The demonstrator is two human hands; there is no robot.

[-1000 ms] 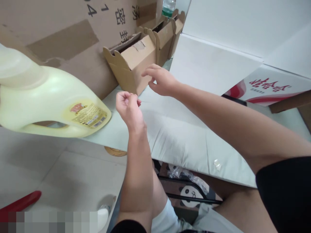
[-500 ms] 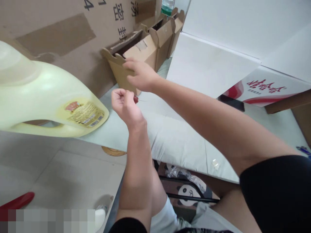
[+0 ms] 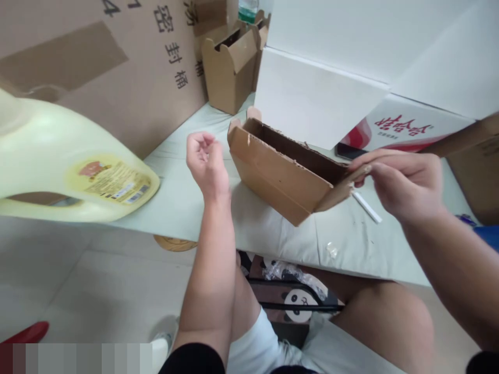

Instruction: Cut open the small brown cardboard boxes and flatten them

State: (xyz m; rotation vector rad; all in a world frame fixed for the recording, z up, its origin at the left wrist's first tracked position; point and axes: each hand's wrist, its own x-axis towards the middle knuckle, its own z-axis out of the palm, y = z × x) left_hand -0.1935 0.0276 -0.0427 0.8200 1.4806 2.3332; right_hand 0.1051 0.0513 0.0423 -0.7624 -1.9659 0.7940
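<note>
My right hand (image 3: 409, 182) pinches the near right end panel of an open-topped cardboard box (image 3: 278, 179). This box sits tilted above or on the pale green cloth, its torn rim showing bare corrugated edges and a dark inside. My left hand (image 3: 206, 158) is held up to the left of the box, apart from it, with the fingers curled and the thumb pressed in. Whatever lies within those fingers is hidden.
A large pale yellow jug (image 3: 97, 161) stands at the left, before a big printed carton (image 3: 148, 57). Further cardboard boxes (image 3: 230, 72) line the back beside white boxes (image 3: 323, 93). A white strip (image 3: 366, 206) lies on the cloth-covered surface (image 3: 273, 234).
The nearest cardboard box has left the row at the back and come toward me, to the right. My right hand went from reaching beside it to gripping its end panel.
</note>
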